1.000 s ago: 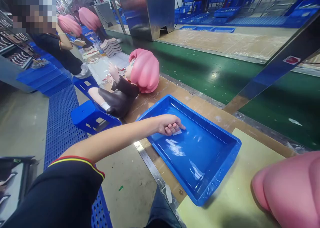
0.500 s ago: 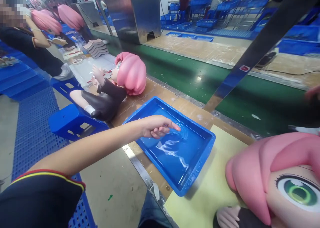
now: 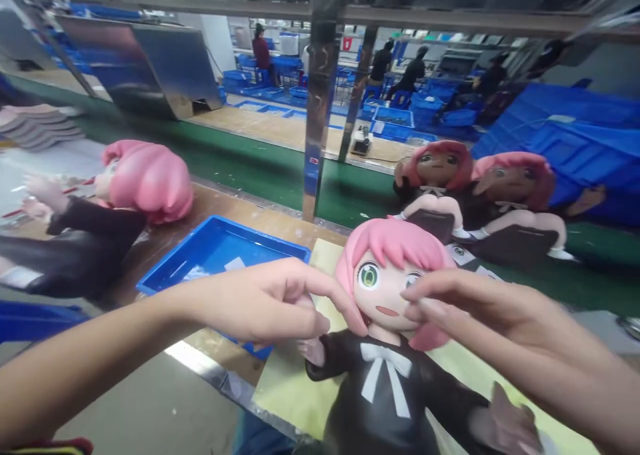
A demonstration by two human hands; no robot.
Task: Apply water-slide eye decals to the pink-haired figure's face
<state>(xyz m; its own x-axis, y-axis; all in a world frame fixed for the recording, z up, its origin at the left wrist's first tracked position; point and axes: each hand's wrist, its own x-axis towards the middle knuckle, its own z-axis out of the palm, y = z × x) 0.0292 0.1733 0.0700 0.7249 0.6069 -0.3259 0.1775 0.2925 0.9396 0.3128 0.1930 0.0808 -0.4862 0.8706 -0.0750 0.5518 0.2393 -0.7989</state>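
Note:
A large figure (image 3: 385, 362) with pink hair, a black dress and a white bow lies face up in front of me. My left hand (image 3: 280, 302) is over its hair edge, beside the cheek; the index finger stretches out and the others curl, holding nothing I can see. Over the face, my right hand (image 3: 480, 315) has its thumb and index fingertips close together at the eye on the right. Anything between those fingertips is too small or hidden to make out. A blue tray (image 3: 173, 254) with shallow water sits to the left, partly behind my left forearm.
Yellow sheeting (image 3: 285, 382) lies under the figure. Another pink-haired figure (image 3: 150, 182) rests on the bench at left. Two seated figures (image 3: 515, 188) are on the green conveyor (image 3: 230, 155) behind. A metal post (image 3: 320, 108) rises beyond the tray. People work in the background.
My view has turned right, toward the figure. My left hand has moved from the water tray to beside the figure's face. My right hand has come into view at its eye.

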